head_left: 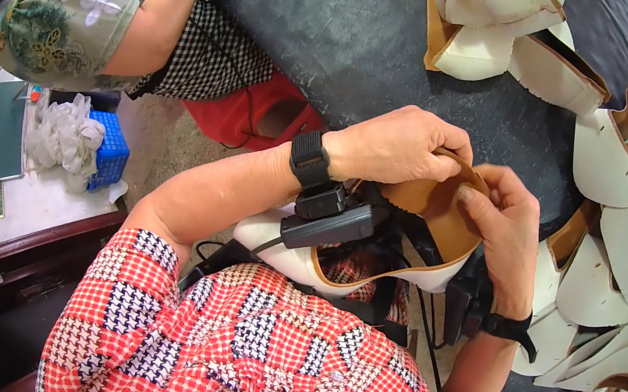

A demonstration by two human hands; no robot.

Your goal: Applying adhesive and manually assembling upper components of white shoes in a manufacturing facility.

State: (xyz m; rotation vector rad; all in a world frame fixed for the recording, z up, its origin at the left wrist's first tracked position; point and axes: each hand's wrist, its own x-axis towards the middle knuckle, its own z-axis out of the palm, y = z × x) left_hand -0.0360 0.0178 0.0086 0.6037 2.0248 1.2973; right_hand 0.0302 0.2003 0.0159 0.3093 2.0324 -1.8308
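Observation:
Both my hands grip a shoe upper (453,222), white outside with a tan lining, in front of my chest. My left hand (399,148) pinches its far tan edge from the left. On the right side, my right hand (503,222) has its thumb against the tan lining and its fingers curled behind the edge. The white toe part (263,229) of the upper shows below my left wrist, partly hidden by the black device (326,223) strapped there.
White shoe uppers (619,162) with tan linings lie in piles along the dark table (357,30), at the far side and the right. At the left, a co-worker (143,29) sits near a red seat (253,116). A blue basket (107,151) and crumpled plastic (65,136) rest on a white surface.

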